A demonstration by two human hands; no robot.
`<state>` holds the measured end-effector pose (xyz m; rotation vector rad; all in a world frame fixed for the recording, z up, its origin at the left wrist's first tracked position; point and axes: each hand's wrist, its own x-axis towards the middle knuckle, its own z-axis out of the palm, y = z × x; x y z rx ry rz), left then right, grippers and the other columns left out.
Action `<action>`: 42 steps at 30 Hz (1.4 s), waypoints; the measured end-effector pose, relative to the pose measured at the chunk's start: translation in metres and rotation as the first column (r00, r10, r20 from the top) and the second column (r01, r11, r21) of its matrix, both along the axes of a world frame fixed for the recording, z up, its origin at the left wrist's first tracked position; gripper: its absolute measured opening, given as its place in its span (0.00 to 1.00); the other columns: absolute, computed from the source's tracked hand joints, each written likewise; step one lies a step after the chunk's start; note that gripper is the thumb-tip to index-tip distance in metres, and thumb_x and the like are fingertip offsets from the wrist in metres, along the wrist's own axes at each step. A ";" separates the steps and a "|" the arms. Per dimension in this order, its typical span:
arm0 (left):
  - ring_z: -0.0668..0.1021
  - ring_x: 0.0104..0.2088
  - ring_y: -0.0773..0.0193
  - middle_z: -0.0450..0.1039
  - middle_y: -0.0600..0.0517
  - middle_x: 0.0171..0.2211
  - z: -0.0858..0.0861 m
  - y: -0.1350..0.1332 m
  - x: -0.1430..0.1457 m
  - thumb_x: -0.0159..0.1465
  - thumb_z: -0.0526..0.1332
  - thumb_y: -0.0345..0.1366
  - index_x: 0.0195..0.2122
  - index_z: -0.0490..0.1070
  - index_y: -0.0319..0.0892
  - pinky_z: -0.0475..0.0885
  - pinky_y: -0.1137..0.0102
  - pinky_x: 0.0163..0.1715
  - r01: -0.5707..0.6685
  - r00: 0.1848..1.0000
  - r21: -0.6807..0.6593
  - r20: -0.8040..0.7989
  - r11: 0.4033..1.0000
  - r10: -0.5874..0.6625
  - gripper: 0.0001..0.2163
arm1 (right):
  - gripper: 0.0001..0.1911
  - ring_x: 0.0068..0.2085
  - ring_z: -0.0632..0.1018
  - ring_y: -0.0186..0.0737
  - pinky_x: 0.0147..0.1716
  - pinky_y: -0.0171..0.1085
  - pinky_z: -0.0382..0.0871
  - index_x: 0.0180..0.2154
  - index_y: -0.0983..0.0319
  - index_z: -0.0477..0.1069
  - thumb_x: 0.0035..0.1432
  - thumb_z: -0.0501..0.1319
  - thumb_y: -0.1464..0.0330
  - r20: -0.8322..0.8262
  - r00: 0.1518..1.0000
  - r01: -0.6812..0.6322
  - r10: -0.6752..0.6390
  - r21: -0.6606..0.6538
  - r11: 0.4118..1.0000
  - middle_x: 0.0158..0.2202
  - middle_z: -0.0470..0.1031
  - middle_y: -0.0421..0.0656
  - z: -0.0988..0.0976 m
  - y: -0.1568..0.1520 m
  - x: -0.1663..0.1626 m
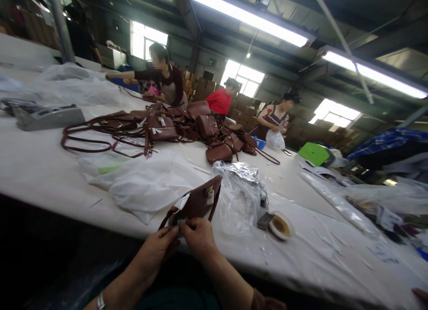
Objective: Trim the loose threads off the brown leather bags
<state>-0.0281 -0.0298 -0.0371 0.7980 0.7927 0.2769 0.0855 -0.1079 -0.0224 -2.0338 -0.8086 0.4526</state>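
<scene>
A small brown handbag (197,202) stands tilted at the near edge of the white table (43,167), with a white tag hanging on its side. My left hand (157,247) and my right hand (199,236) meet at the bag's lower edge. Both hands have their fingers pinched on a small pale piece (181,222) at the bag's bottom. A crumpled clear plastic bag (239,196) lies just right of the handbag. White plastic bags (147,183) lie to its left.
A heap of brown handbags (174,127) with long straps lies mid-table. A roll of tape (281,225) sits right of the plastic. A grey tool (48,117) lies far left. Three other people work at the table's far end. A green object (314,153) lies at the right.
</scene>
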 end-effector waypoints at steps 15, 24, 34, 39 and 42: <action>0.75 0.25 0.70 0.76 0.52 0.28 0.004 0.000 0.004 0.48 0.74 0.36 0.34 0.75 0.38 0.70 0.76 0.25 -0.060 0.997 -0.101 0.034 0.993 0.064 0.14 | 0.08 0.35 0.77 0.39 0.37 0.34 0.67 0.34 0.61 0.79 0.57 0.61 0.68 0.202 0.978 -0.101 0.056 0.218 0.971 0.32 0.79 0.44 0.002 -0.019 0.005; 0.76 0.23 0.70 0.75 0.53 0.27 0.004 0.000 0.006 0.51 0.72 0.30 0.35 0.73 0.39 0.72 0.75 0.24 -0.104 0.994 -0.127 0.025 0.986 0.108 0.12 | 0.15 0.39 0.76 0.38 0.40 0.33 0.70 0.42 0.59 0.77 0.57 0.56 0.76 0.392 0.908 -0.255 0.147 0.239 0.937 0.38 0.74 0.45 0.001 -0.019 0.008; 0.78 0.29 0.67 0.76 0.50 0.32 0.013 -0.004 0.009 0.59 0.66 0.31 0.38 0.72 0.39 0.73 0.74 0.26 -0.104 0.993 -0.125 0.044 0.987 0.110 0.07 | 0.11 0.35 0.74 0.39 0.35 0.33 0.67 0.40 0.56 0.77 0.58 0.58 0.71 0.619 0.717 -0.373 0.320 -0.048 0.927 0.36 0.73 0.43 0.017 -0.011 0.015; 0.77 0.27 0.69 0.76 0.50 0.30 0.013 -0.003 0.009 0.57 0.67 0.30 0.36 0.73 0.37 0.72 0.75 0.26 -0.096 0.994 -0.115 0.034 0.989 0.101 0.07 | 0.09 0.33 0.75 0.39 0.35 0.34 0.66 0.33 0.62 0.76 0.59 0.57 0.70 0.392 0.919 -0.117 0.051 0.147 0.982 0.30 0.75 0.44 0.008 -0.014 0.004; 0.77 0.28 0.68 0.76 0.50 0.30 0.008 -0.002 0.011 0.57 0.67 0.31 0.36 0.74 0.37 0.72 0.75 0.27 -0.077 0.994 -0.109 0.063 0.991 0.085 0.07 | 0.12 0.27 0.73 0.37 0.29 0.33 0.63 0.26 0.62 0.76 0.58 0.60 0.65 0.204 0.979 -0.028 0.008 0.097 0.995 0.23 0.75 0.42 0.001 -0.017 -0.003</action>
